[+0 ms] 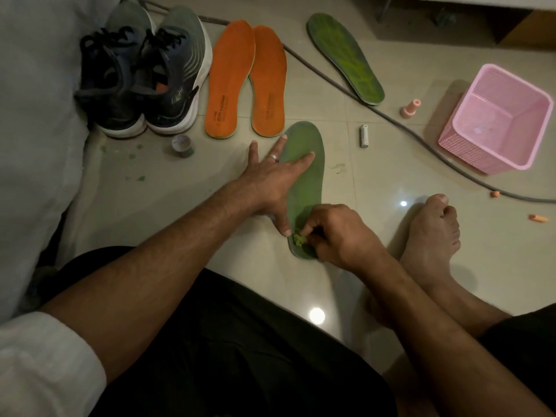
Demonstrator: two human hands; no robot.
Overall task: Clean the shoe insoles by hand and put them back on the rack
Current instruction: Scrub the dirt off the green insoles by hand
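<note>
Mid-clean: left hand (pixel 272 179) flat, fingers spread, pinning near green insole (pixel 308 176); right hand (pixel 337 233) fingers pinch green crumbs (pixel 299 237). Far green insole (pixel 346 58) uncleaned; orange insoles (pixel 245 79) lie on floor; no rack visible.

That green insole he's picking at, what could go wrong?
The right hand is pinching up a crumbly green clump at the heel of the green insole; hard picking might tear it. The left hand only presses it flat, so it could slide on the glossy floor. Crumbs may scatter.
</note>
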